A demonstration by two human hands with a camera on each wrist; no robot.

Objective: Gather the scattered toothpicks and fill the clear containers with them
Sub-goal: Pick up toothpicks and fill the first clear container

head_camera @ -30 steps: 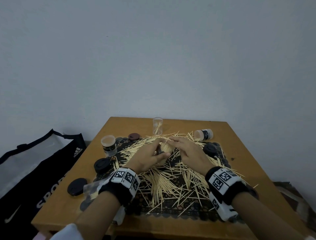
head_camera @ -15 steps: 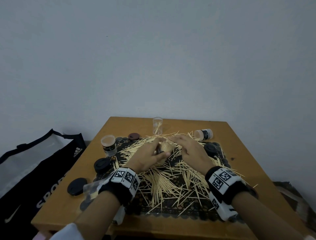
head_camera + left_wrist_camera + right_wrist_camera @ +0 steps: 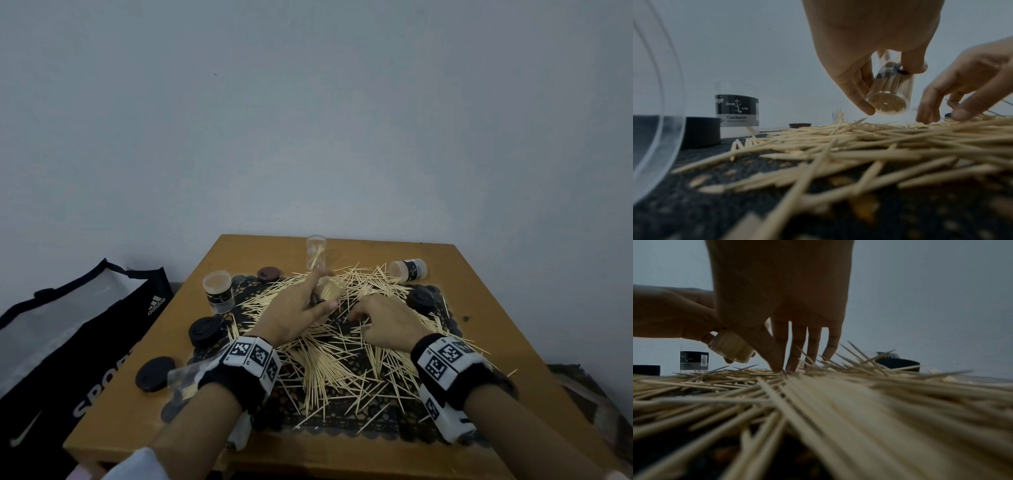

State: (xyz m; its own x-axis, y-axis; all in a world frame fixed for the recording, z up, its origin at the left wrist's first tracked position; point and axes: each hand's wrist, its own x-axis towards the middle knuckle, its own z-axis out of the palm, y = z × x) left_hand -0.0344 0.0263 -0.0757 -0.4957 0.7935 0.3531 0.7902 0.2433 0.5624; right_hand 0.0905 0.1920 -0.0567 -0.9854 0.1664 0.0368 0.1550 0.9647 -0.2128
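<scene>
Holding packed container [image 3: 888, 95], left hand [image 3: 294, 317] tilts it.

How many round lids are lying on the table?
4: brown lid at the back, left black lid, front-left black lid, right black lid. Others may be hidden.

You face a wooden desk [image 3: 479, 329] standing against a pale grey wall [image 3: 308, 120]; a dark lace mat [image 3: 342, 425] covers the desk's middle; a black sports bag [image 3: 68, 359] printed with white logos leans just left of the desk; a bit of patterned rug [image 3: 589, 387] shows beyond the desk's right edge.
</scene>
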